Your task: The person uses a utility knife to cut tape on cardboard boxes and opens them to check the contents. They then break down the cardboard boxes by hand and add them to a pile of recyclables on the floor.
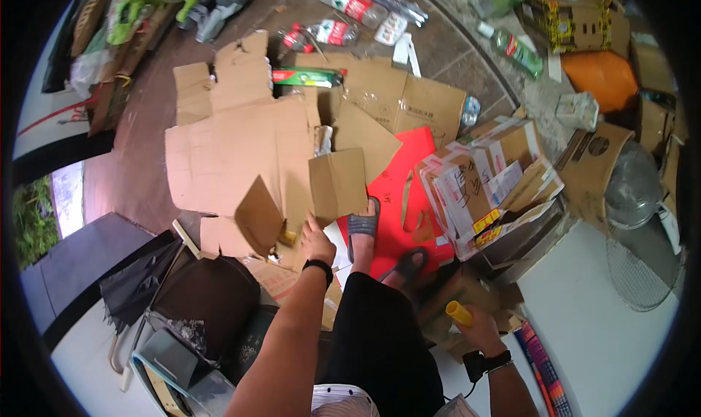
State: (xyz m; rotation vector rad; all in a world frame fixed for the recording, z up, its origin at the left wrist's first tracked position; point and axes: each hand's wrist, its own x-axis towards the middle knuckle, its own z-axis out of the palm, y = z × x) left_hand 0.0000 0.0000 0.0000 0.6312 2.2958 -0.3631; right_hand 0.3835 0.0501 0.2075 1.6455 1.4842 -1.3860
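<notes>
A large opened-out cardboard box spreads in front of me, its flaps standing up at different angles. My left hand is at its near edge, fingers closed on the cardboard beside a raised flap. Part of those fingers is hard to make out. Lower right, my right hand is wrapped round a yellow cylindrical handle; the rest of that item is hidden. Under my sandalled feet lies a red sheet, partly covered by the cardboard.
A taped white-and-brown carton stands right of my feet. Plastic bottles lie at the far side, and a green-tinted bottle far right. A wire-mesh strainer lies at right. A dark chair and umbrella are at left.
</notes>
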